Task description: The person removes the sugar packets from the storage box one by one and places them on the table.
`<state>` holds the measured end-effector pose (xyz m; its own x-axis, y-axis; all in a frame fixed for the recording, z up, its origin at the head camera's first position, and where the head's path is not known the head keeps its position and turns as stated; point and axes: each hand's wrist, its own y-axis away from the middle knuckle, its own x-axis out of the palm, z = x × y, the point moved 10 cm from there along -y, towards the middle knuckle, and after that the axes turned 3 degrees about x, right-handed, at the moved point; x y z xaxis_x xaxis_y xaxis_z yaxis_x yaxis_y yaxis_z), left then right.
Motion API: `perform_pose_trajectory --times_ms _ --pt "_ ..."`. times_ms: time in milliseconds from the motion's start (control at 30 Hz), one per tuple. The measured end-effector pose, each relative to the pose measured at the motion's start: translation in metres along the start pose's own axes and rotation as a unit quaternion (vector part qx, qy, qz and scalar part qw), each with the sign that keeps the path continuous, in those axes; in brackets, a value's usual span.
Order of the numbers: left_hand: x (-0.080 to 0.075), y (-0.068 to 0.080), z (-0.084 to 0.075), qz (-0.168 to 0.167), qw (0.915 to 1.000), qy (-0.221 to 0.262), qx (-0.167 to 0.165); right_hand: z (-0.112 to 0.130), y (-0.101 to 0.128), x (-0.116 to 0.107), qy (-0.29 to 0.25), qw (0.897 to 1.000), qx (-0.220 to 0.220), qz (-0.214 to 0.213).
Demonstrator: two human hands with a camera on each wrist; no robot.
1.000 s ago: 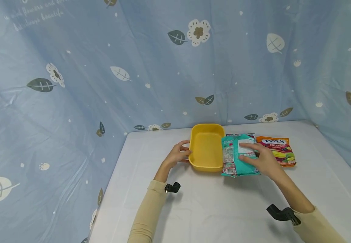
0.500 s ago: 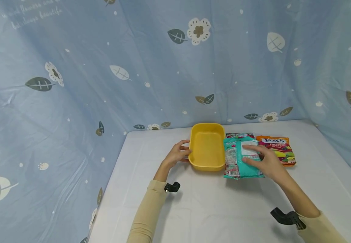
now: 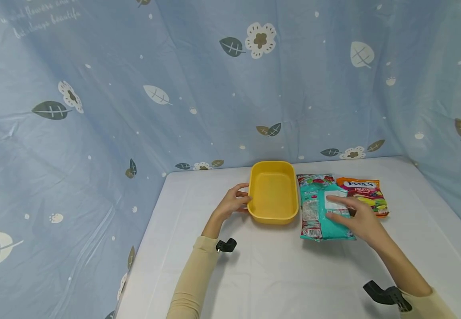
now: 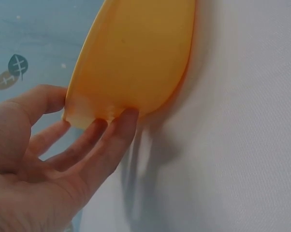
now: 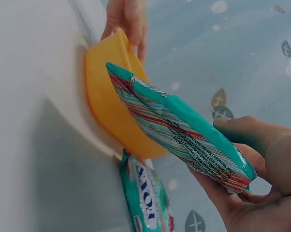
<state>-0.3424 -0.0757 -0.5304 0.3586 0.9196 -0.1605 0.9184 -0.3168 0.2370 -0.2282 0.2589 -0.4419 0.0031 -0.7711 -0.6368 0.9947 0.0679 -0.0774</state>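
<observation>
A shallow yellow plastic tub (image 3: pixel 274 220) stands on the white table. My left hand (image 3: pixel 230 204) holds its left side, with fingertips against the wall (image 4: pixel 136 58) near the rim. My right hand (image 3: pixel 363 221) grips a teal candy bag (image 3: pixel 314 221) between thumb and fingers, just right of the tub. In the right wrist view the held bag (image 5: pixel 179 125) is tilted, its striped printed side showing, above the table. Behind it lies another Fox's candy bag (image 3: pixel 315 178), partly hidden; its teal edge and lettering show in the right wrist view.
An orange Fox's Fruits candy bag (image 3: pixel 367 192) lies to the right, partly behind my right hand. A blue patterned cloth (image 3: pixel 214 88) hangs behind and left of the white-covered table (image 3: pixel 270 274). Black camera mounts (image 3: pixel 226 245) sit on both wrists.
My right hand has drawn the teal candy bag right and slightly toward me, away from the tub's right edge. More of the bag behind it shows. The left hand stays at the tub.
</observation>
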Motion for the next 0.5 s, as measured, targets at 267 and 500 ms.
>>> perform_pose_trajectory --times_ms 267,500 --pt "0.0 0.001 -0.001 -0.004 1.0 -0.005 -0.001 -0.019 0.007 0.007 -0.015 0.999 0.031 0.025" --pt "0.0 0.001 -0.002 -0.003 1.0 -0.009 0.003 -0.027 0.013 0.017 -0.015 0.999 0.022 0.027"
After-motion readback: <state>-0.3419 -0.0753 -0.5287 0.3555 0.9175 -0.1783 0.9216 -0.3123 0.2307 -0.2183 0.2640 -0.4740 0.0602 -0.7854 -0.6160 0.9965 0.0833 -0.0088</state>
